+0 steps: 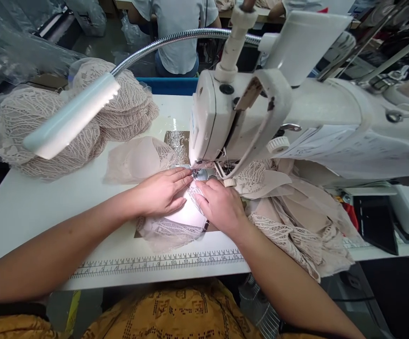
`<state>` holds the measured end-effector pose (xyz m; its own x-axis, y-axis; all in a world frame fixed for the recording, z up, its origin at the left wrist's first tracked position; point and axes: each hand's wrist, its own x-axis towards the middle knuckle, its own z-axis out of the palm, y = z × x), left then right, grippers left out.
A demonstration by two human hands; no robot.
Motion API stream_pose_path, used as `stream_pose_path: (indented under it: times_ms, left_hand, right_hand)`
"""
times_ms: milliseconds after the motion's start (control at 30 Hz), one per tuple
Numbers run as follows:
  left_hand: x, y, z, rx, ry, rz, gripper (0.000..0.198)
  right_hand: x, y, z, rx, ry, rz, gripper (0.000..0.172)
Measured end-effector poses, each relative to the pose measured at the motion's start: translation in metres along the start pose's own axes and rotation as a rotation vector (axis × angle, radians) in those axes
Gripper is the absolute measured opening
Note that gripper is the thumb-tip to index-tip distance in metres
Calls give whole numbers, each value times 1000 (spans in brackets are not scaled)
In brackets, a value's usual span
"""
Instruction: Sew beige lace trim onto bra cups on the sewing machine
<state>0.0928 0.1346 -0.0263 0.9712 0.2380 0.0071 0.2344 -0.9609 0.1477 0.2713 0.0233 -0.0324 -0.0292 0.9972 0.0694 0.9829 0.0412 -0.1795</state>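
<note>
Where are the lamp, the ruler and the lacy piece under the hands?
lamp (pixel 72 115): head view, middle of its white head.
ruler (pixel 162 263): head view, printed marks at its middle.
lacy piece (pixel 169 233): head view, lace edge nearest the person.

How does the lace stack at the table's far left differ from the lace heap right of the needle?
The left stack is domed cups nested in neat piles; the right heap is loose and crumpled. The left stack sits at the back of the table, partly behind the lamp; the right heap spills over the front edge, under the machine arm, beside the right hand. Both are beige lace.
</note>
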Motion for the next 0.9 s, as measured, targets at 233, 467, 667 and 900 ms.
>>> stream_pose_path:
  times_ms: [233,467,667,900]
  left_hand:
    - [1,-19,-13,39,-15,99,49]
    - [-3,6,-12,74,134,76,34]
    - [-4,14,-1,26,187,52,32]
    - [-7,4,-3,-24,185,68,30]
  right_hand:
    - [0,4,-4,56,-11,5,35]
    - [-6,10,-3,180,89,-25,42]
    - [-6,10,1,216,112,-150,36]
    - [-5,10,2,244,82,-161,37]
